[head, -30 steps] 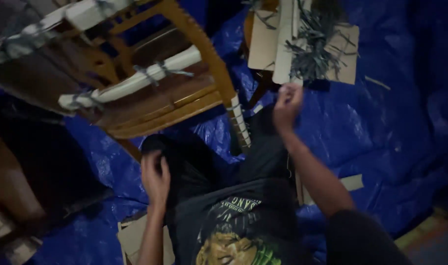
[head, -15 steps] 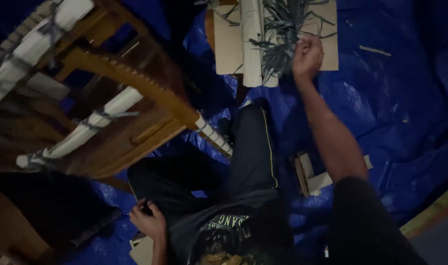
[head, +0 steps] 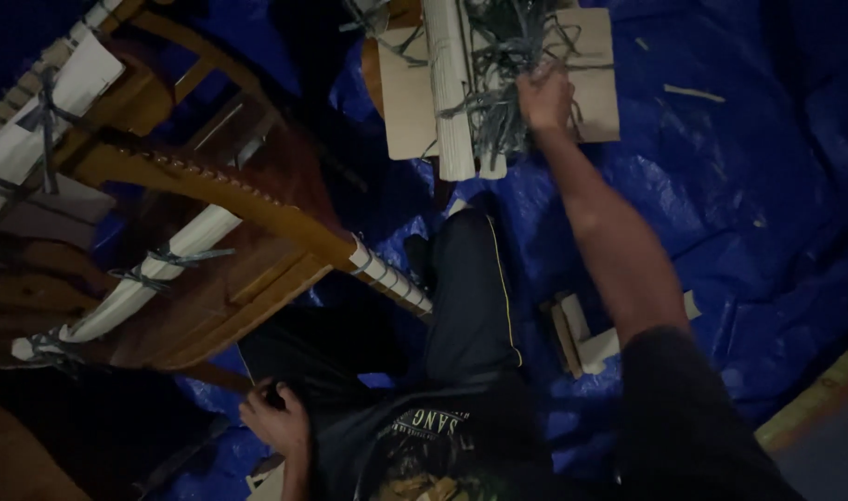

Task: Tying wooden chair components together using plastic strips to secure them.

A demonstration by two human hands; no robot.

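The right hand (head: 546, 97) reaches far forward with the arm stretched out, its fingers closed on a tangle of grey straps (head: 507, 88). The straps lie heaped on a flat sheet of cardboard (head: 407, 102), beside a pale ribbed roll (head: 450, 93) that runs toward the top edge and is cut off there. The blue tarp (head: 739, 186) spreads wide and bare to the right of the arm, with only 2 small scraps on it. To the left, a tilted wooden chair frame (head: 229, 195) crowds the space; white padding (head: 155, 278) is tied along its rails, and its near corner comes close to the person's dark-trousered leg (head: 470, 288). The left hand (head: 277, 422) rests low beside the lap, fingers curled; the dim light hides whether it grips anything. Pale wood offcuts (head: 582, 334) lie under the right arm, partly covered.
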